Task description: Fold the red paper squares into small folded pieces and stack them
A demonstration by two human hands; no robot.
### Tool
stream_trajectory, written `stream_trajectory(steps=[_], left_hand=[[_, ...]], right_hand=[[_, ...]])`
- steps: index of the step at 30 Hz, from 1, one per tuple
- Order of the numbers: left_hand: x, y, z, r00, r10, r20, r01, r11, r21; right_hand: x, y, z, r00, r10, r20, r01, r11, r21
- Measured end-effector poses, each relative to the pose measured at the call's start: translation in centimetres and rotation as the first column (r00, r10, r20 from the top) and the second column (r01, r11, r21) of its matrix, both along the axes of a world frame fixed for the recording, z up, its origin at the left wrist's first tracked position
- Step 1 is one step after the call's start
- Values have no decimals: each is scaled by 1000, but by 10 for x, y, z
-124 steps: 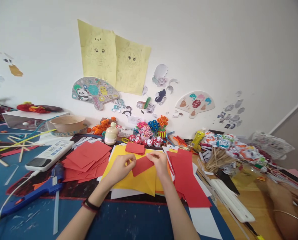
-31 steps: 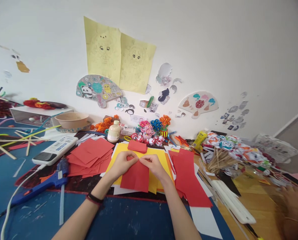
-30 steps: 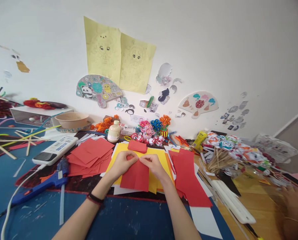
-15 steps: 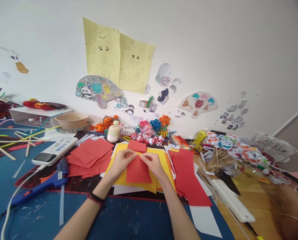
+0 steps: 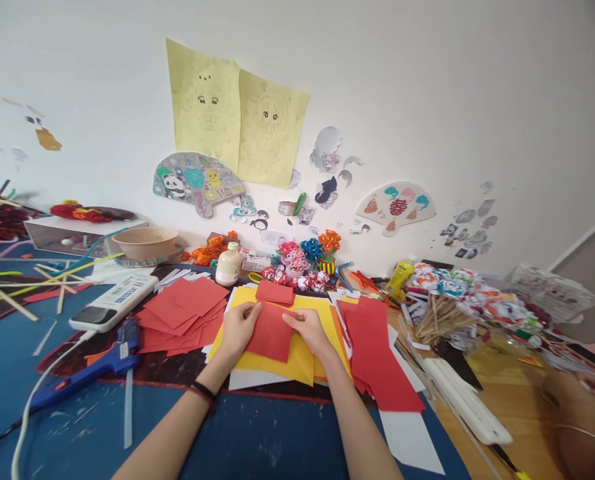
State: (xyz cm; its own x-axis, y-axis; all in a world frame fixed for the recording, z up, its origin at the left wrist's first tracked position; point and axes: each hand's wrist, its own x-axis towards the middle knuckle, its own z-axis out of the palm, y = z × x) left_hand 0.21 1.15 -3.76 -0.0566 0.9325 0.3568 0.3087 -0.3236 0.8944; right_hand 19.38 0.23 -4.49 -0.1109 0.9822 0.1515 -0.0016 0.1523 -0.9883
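Observation:
A square of red paper [image 5: 270, 335] is held up by its upper edge between both hands. My left hand [image 5: 240, 327] pinches the upper left corner, thumb on top. At the upper right, my right hand [image 5: 307, 328] grips the edge between thumb and fingers. Beneath lie sheets of yellow paper [image 5: 302, 363]. Just behind the hands rests a small red paper piece [image 5: 274, 292]. To the left is a loose pile of red paper squares [image 5: 182, 313], and on the right lie larger red sheets [image 5: 380, 353].
A blue glue gun [image 5: 90, 373] and a white power strip [image 5: 114, 303] with its cable lie at left. A glue bottle [image 5: 228, 263] stands behind the paper. At right are a white device [image 5: 467, 400], wooden sticks [image 5: 442, 320] and another person's hand [image 5: 572, 400].
My hands have spread apart along the red paper's upper edge. The paper has turned slightly and its lower edge has shifted left.

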Motion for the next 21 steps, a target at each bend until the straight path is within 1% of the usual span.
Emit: stream_trajectory(steps=[6, 11, 16, 21], left_hand=[[0, 0, -2, 1000, 14, -21, -14, 1000, 6], [0, 2, -6, 998, 36, -47, -36, 999, 10], [0, 3, -9, 1000, 21, -22, -21, 1000, -5], [2, 1, -9, 1000, 8, 18, -8, 1000, -17]], right_hand=[[-2, -1, 1, 999, -33, -10, 33, 999, -10], [-3, -3, 4, 999, -24, -30, 23, 999, -22], [-3, -3, 4, 999, -13, -37, 12, 1000, -17], [-3, -2, 2, 998, 20, -59, -20, 1000, -4]])
